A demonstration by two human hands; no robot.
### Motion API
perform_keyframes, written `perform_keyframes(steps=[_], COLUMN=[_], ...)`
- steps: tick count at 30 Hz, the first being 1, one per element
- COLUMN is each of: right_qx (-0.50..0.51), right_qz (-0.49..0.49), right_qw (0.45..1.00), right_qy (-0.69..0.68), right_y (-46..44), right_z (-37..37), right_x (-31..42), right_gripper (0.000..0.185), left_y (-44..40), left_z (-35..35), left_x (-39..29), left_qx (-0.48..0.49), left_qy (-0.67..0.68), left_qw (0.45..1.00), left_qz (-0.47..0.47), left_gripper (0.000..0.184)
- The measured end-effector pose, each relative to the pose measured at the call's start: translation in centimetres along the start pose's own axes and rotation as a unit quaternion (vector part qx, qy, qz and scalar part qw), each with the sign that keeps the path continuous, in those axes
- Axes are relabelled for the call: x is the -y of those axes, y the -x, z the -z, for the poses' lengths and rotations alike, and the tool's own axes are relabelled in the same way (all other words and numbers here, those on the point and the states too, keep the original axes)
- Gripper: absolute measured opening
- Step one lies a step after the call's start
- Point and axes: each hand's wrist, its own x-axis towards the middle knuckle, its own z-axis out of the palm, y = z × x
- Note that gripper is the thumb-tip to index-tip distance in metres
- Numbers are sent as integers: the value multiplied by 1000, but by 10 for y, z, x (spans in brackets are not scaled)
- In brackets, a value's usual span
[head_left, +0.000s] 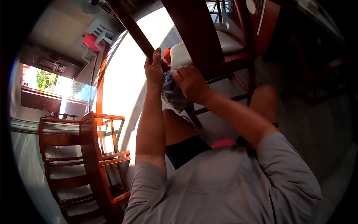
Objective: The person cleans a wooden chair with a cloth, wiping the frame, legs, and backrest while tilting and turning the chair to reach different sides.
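Observation:
In front of me stands a dark reddish-brown wooden chair (195, 35) with a wide back slat and a cream seat pad (181, 55). My left hand (153, 69) is closed around the lower part of a side post (132, 31) of the chair's back, thumb upward. My right hand (193, 85) is bent over a crumpled grey cloth (173, 94), which hangs below the fingers beside the chair's seat edge. Some of the right fingertips are hidden against the cloth and chair. A small orange-red patch (167, 56) shows behind the left fingers; its kind is unclear.
Stacked reddish wooden chairs (87, 160) stand to my left. Farther off are a small pale plastic chair (100, 33) and a red item (91, 42) by the wall. Dark wooden furniture (268, 26) stands at the upper right. Sunlight falls across the floor (121, 74).

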Motion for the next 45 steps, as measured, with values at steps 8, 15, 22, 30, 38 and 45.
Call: perform_keyframes(steps=[8,15,22,30,38,45], right_qx=[-18,3,-15,-74,-333,-114], right_qz=[83,74,-69,-567,-511,-128], right_qw=[996,994,971,765,706,972], right_qy=[8,76,228,-297,-361,159], right_y=[19,34,73,94,1,40], right_z=[-12,55,148,175,271,131], right_x=[-8,-66,-152,-197,-182,-162], right_gripper=[34,30,30,18,38,23], left_y=[4,3,-1,10,10,13], left_z=[-6,-5,-11,-18,-15,-17], left_x=[-5,-7,-1,-1,3,-2], left_qx=[-13,-13,-31,-60,-61,-59], left_qy=[-74,-95,-67,-52,-40,-40], left_qw=[997,995,997,996,996,997], left_qz=[20,26,0,-33,-49,-30], left_gripper=[33,36,33,37,35,40])
